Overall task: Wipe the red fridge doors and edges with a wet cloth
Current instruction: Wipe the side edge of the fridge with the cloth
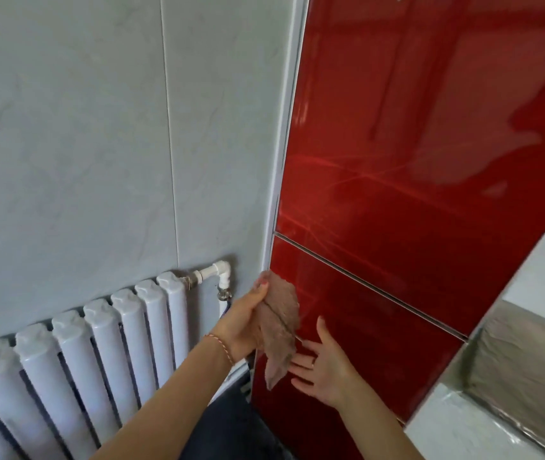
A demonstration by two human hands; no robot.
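A white column radiator (75, 370) stands at the lower left against a pale grey tiled wall (82, 144), with a white pipe elbow (219, 272) and a metal valve at its right end. Just right of that, the left hand (244, 322), a thin red-and-white cord around its wrist, grips a brownish cloth (281, 330) and presses it against the left edge of the red fridge (430, 144), on the lower door (364, 343) just below the seam between the two doors. The cloth hangs down in a loose point below the hand. The right hand (325, 366) is open, palm up and fingers spread toward the cloth's hanging end, close to the lower door and holding nothing. A pale trim strip (289, 127) runs up the fridge's left side. At the far right, a light countertop (483, 423) with a shiny metal edge sits beside the fridge.
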